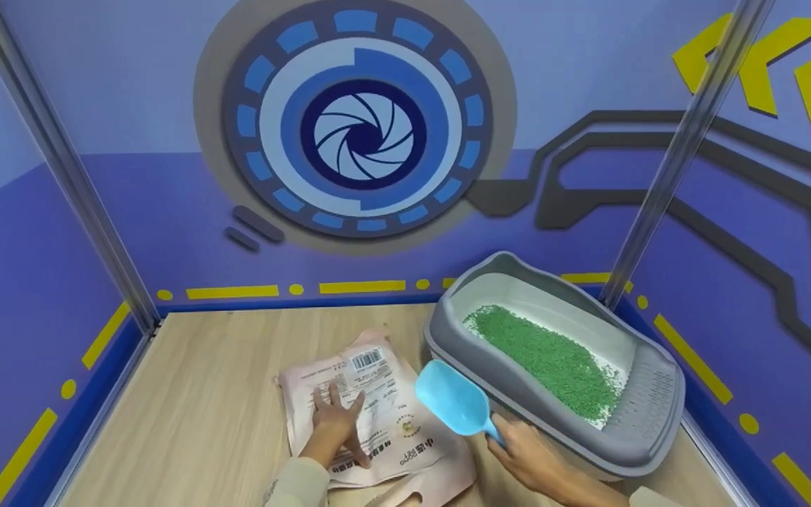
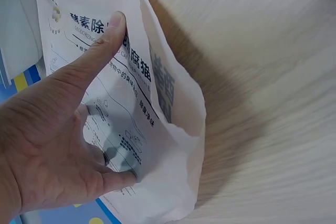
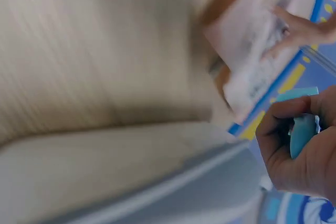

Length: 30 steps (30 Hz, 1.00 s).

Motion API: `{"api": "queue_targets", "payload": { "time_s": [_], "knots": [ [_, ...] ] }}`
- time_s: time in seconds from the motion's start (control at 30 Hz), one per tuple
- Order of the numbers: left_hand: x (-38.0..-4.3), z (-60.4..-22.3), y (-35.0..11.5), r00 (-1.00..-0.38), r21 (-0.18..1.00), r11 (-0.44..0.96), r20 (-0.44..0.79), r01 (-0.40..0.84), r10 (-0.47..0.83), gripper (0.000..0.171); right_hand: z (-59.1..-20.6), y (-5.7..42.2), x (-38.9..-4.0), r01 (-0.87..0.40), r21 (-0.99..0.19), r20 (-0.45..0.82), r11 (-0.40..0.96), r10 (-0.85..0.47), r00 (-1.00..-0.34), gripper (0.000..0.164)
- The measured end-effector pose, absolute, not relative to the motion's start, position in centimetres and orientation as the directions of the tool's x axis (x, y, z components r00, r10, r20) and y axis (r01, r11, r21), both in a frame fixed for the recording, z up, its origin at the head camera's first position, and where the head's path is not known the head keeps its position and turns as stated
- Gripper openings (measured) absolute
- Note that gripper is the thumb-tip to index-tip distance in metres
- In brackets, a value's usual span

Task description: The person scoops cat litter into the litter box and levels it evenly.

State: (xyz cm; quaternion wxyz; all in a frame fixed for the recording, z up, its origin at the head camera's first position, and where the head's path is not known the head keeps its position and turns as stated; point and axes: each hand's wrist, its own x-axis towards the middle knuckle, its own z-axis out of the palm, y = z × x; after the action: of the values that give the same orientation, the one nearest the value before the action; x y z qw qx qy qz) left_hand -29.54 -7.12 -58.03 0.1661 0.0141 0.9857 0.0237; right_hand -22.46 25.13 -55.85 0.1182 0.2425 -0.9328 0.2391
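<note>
My left hand (image 1: 337,424) rests with spread fingers on a pale pink printed bag (image 1: 405,405) lying on the table. In the left wrist view the thumb and a finger press on the bag's printed face (image 2: 123,124), and the bag's mouth gapes along one edge. My right hand (image 1: 529,454) grips the handle of a light blue scoop (image 1: 453,400), its bowl held between the bag and a grey litter box (image 1: 659,422). No litter shows in the scoop's bowl. Green litter pellets (image 1: 546,359) cover part of the box's white floor.
The wooden table (image 1: 201,394) extends to the left of the bag. Blue and purple panels (image 1: 138,218) with metal corner posts (image 1: 687,134) enclose the back and sides. The litter box stands at the right, near the back panel.
</note>
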Motion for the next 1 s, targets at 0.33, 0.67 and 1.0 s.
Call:
{"api": "queue_targets", "payload": {
  "time_s": [0.33,0.67,1.0],
  "knots": [
    [-30.2,-58.0,-6.9,-0.943,0.036,0.998,-0.328,0.05,0.059,0.127,-60.4,29.8,-22.2,-0.543,-0.415,0.217,0.73,-0.5,-0.839,0.008],
    [-30.2,-58.1,-6.8,-0.945,0.046,0.998,-0.323,0.048,0.06,0.128,-62.8,30.6,-21.8,-0.361,-0.174,0.315,0.916,-0.296,-0.902,0.018],
    [-29.5,-58.2,-7.2,-0.944,0.075,0.996,-0.322,0.049,0.07,0.129,-64.0,30.3,-21.3,-0.311,0.142,0.516,0.94,-0.338,-0.787,0.02]
  ]
}}
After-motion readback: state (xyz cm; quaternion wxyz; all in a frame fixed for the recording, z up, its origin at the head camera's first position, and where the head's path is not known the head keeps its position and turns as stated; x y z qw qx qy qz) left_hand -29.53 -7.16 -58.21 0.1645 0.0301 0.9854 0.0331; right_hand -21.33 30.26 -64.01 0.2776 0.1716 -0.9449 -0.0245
